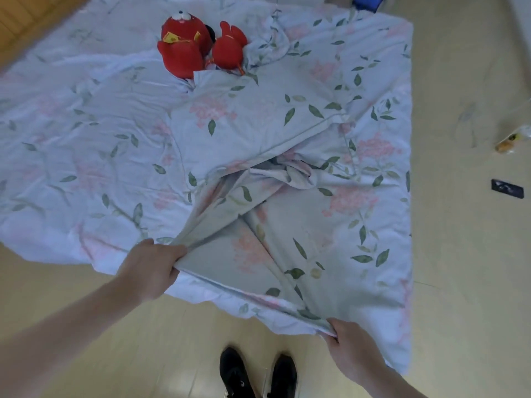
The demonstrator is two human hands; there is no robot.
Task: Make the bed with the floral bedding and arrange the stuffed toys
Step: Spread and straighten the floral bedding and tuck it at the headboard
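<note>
A pale blue floral sheet (86,139) with pink blossoms and green leaves covers the bed. On top of it lies a second, crumpled floral piece of bedding (287,245), bunched in the middle. My left hand (149,268) grips its near-left edge, and my right hand (350,349) pinches its near-right corner; the cloth is stretched between them. Two red stuffed toys sit at the far side: a larger one (182,44) with eyes and yellow tags, and a smaller one (230,47) beside it on the right.
My black shoes (258,374) stand on the pale floor at the bed's near edge. On the floor to the right lie a dark flat object (507,188) and a small orange item (507,143). A blue thing (367,2) sits beyond the bed.
</note>
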